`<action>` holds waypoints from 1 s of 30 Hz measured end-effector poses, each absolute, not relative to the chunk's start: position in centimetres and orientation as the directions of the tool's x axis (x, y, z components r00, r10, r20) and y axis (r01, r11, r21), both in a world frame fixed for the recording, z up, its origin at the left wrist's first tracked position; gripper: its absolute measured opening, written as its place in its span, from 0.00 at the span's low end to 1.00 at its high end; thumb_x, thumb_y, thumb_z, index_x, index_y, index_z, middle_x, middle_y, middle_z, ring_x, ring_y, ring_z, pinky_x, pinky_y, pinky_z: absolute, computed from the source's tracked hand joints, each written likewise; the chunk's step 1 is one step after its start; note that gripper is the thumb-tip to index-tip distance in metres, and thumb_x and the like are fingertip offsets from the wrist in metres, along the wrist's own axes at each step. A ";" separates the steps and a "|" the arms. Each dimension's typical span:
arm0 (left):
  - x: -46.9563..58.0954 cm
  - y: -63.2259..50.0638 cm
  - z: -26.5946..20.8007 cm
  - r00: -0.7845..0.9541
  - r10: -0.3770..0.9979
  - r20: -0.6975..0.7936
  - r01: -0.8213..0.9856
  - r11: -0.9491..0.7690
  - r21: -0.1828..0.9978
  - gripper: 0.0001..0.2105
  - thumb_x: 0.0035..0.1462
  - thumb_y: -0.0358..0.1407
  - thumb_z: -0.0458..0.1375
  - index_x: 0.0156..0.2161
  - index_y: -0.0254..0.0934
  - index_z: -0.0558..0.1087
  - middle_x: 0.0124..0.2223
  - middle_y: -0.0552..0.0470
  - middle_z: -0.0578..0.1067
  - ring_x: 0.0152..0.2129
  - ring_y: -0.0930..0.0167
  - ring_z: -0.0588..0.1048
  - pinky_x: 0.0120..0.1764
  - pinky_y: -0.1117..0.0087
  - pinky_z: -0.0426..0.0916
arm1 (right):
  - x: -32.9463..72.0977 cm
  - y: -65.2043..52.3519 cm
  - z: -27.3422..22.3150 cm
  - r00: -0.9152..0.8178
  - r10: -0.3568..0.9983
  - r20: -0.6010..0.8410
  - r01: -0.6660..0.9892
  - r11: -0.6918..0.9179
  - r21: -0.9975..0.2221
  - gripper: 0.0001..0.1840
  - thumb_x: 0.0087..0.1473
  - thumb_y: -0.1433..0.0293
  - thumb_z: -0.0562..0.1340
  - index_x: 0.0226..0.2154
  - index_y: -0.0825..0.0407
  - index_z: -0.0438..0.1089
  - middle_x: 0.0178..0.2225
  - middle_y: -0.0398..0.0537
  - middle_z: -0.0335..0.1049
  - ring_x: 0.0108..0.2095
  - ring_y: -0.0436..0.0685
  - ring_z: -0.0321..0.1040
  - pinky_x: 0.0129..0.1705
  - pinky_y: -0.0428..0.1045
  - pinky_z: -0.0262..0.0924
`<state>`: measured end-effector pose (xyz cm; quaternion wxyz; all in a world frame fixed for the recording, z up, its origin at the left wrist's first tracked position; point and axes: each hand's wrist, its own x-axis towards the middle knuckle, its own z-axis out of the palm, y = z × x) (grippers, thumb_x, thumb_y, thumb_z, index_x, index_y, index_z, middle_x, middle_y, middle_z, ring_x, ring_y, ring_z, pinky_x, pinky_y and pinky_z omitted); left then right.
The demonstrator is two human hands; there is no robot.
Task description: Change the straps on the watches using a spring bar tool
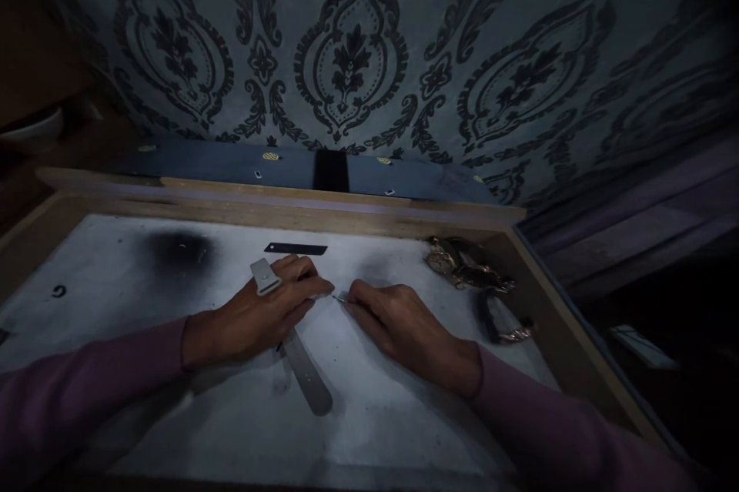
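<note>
My left hand [254, 315] is closed around a light grey watch strap. The strap's buckle end [265, 276] sticks out above the knuckles, and its long holed end [310, 375] hangs out below the palm. Whatever joins the two ends is hidden under the hand. My right hand [407, 322] is pinched shut on a thin metal tool [339, 298], of which only the shiny tip shows. That tip points at the left fingertips, almost touching them. A dark snap-off blade [295, 249] lies just beyond the left hand.
Several wristwatches [442, 261] lie heaped in the right corner, with a metal-banded one [511, 334] nearer me. A raised wooden rim [479, 219] borders the white work surface [404, 430]. A small black curled piece [58, 291] lies far left. Patterned wallpaper [352, 68] rises behind.
</note>
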<state>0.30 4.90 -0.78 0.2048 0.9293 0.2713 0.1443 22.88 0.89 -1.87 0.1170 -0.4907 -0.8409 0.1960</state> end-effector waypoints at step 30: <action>0.4 4.4 -0.5 0.895 0.406 0.182 0.406 -0.913 0.042 0.14 0.68 0.28 0.42 0.48 0.34 0.69 0.43 0.45 0.72 0.34 0.67 0.68 0.33 0.66 0.61 | 22.7 1.9 -1.6 -0.458 0.887 -0.047 0.835 0.412 -0.364 0.07 0.63 0.72 0.55 0.33 0.55 0.65 0.26 0.48 0.74 0.25 0.54 0.70 0.28 0.46 0.51</action>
